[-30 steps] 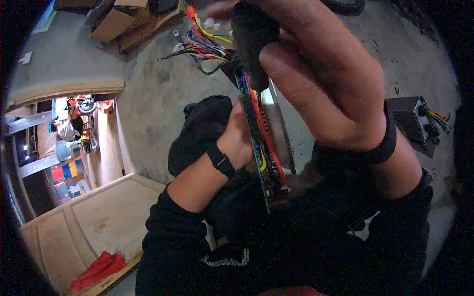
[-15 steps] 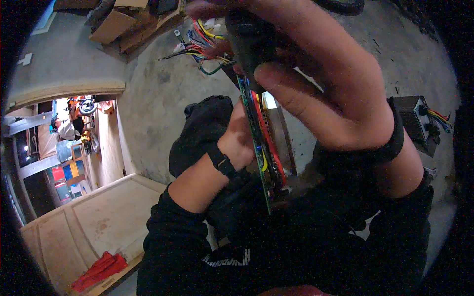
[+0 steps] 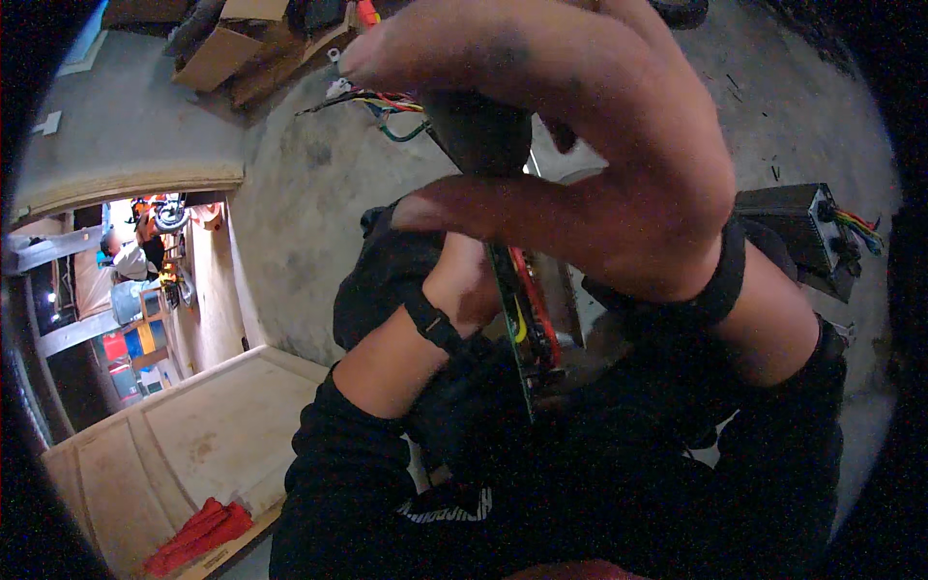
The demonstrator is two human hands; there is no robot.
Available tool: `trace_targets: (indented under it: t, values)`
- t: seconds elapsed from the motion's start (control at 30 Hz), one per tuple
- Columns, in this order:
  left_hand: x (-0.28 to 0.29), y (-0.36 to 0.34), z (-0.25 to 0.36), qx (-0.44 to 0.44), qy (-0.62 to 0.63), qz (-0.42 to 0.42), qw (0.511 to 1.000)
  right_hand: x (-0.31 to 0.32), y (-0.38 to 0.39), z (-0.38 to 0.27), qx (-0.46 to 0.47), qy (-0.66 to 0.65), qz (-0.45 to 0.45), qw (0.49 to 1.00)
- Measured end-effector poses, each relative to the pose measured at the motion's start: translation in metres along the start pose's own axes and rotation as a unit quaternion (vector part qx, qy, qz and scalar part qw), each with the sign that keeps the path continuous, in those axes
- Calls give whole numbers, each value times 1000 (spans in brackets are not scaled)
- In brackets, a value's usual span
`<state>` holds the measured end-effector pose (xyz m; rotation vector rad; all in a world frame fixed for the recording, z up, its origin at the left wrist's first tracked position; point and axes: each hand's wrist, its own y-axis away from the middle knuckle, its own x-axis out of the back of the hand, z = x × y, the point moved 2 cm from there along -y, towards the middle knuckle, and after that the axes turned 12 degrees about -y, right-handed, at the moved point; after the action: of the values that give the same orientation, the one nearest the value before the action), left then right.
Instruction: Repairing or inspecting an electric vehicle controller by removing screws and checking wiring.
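Observation:
A narrow circuit board [image 3: 514, 333] with red and yellow wires runs upright over my dark-clothed lap, beside a metal housing [image 3: 572, 319]. My left hand [image 3: 459, 280] grips the board from behind, its fingers mostly hidden. At the board's upper end is a black piece [image 3: 478, 130], too dark to make out, with my right hand [image 3: 599, 164] curled round it, thumb below and fingers above. Coloured leads with connectors [image 3: 372, 101] stick out past it to the upper left. A finned metal box with a wire harness [image 3: 783, 232] lies on the floor to the right.
Torn cardboard boxes [image 3: 217, 53] lie at the top left, a tire [image 3: 681, 12] at the top right. A red cloth [image 3: 198, 536] rests on a wooden panel [image 3: 203, 406] at lower left. An opening at left shows motorbikes [image 3: 169, 213] and a person [image 3: 130, 256].
My right hand has turned and shifted left, its thumb dropping lower across the board's upper part and its fingers now covering much of the wire bundle. My left hand stays nearly where it was.

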<state>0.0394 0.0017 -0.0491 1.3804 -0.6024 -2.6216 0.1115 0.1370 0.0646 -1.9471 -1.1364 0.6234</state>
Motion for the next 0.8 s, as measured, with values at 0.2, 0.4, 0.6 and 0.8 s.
trace_targets:
  t: [0.2,0.4,0.6,0.8]
  values:
    - [-34,4,10,33,-129,319,938,2,0,2,-4,3,-7,1000]
    - [-29,6,12,-118,-111,107,981,0,-1,1,-9,-1,-17,1000]
    - [-41,5,9,-88,-173,121,974,-2,-2,0,-7,4,-21,1000]
    - [-13,-6,-3,51,-46,213,975,3,0,-1,-21,7,-20,1000]
